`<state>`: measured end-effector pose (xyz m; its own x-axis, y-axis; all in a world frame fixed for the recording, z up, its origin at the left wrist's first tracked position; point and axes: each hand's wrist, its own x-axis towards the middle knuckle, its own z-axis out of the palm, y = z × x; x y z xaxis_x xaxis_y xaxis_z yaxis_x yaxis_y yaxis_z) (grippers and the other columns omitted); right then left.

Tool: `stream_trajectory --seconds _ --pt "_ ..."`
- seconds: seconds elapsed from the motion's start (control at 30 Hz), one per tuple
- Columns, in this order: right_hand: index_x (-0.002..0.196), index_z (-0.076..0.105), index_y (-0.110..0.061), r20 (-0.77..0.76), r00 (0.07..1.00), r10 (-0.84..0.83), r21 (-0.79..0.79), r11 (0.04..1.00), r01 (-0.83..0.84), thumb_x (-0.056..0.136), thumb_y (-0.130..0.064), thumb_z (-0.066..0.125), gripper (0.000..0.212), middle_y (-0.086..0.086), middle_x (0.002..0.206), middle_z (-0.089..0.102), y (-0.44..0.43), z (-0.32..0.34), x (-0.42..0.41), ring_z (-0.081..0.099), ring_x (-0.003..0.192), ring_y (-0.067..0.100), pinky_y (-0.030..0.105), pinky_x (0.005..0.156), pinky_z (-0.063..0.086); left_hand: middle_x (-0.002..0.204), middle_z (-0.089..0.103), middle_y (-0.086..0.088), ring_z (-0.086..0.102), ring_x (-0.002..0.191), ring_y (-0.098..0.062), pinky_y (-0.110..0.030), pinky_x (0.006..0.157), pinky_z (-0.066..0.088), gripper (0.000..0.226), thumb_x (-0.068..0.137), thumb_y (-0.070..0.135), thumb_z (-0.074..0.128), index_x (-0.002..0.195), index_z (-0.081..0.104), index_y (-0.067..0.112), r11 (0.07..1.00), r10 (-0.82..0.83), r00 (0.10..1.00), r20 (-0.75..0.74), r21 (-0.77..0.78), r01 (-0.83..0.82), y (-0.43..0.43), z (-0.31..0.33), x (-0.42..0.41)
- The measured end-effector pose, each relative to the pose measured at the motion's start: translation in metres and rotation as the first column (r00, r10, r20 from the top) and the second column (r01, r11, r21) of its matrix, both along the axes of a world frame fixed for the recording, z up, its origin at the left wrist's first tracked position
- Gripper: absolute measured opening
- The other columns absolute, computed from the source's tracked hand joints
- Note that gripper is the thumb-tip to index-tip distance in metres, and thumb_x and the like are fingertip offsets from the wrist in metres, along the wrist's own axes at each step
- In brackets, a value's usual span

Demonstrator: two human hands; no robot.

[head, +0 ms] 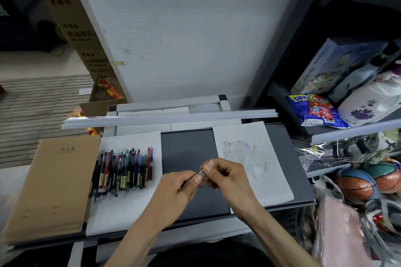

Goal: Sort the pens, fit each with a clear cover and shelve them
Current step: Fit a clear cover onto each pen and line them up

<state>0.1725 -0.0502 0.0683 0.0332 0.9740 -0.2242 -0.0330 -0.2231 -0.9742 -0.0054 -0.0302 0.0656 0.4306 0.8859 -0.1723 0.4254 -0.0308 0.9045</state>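
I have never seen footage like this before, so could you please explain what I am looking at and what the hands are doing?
There is no machine here: a person wears a camera on the head, so this single picture looks down at their own two hands over a dark work surface. The left hand holds a pen whose dark barrel just shows, and the right hand pinches a small clear cover at its tip. To the left, a row of coloured pens lies on a white sheet, beside a stack of brown notebooks. Another white sheet lies to the right, beside shelves of goods.
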Motion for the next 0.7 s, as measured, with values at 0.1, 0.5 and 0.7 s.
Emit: stream_trajectory --seconds 0.1,0.5,0.7 --pt "0.086 0.070 0.000 -0.015 1.000 0.008 -0.009 1.000 -0.008 0.103 -0.007 0.060 0.021 0.016 0.070 0.068 0.002 -0.004 -0.003 0.057 0.066 0.018 0.026 0.064 0.046 0.058 0.056 0.009 0.048 0.054 -0.007 -0.022 0.059 0.040 0.033 0.107 0.023 0.054 0.079 0.071 0.025 1.000 0.001 1.000 -0.026 0.019 0.000 0.001 -0.004 0.000" --pt "0.088 0.071 0.003 0.058 0.989 0.134 -0.162 0.979 -0.123 0.103 -0.024 0.062 0.033 0.007 0.073 0.065 0.029 -0.028 0.003 0.053 0.068 0.018 0.035 0.070 0.045 0.069 0.069 0.007 0.058 0.053 -0.008 -0.024 0.057 0.047 0.035 0.109 0.040 0.047 0.084 0.069 0.029 0.995 0.021 0.991 -0.131 -0.098 -0.034 0.010 -0.030 0.005" --pt "0.087 0.073 0.001 0.081 0.996 -0.023 -0.206 0.978 0.039 0.101 -0.029 0.066 0.034 0.002 0.069 0.062 0.046 -0.045 0.000 0.056 0.063 0.016 0.030 0.064 0.046 0.080 0.053 0.001 0.054 0.074 -0.013 -0.020 0.064 0.035 0.017 0.105 0.027 0.055 0.100 0.071 0.024 0.996 0.019 0.950 -0.313 0.091 0.010 0.026 -0.049 -0.010"
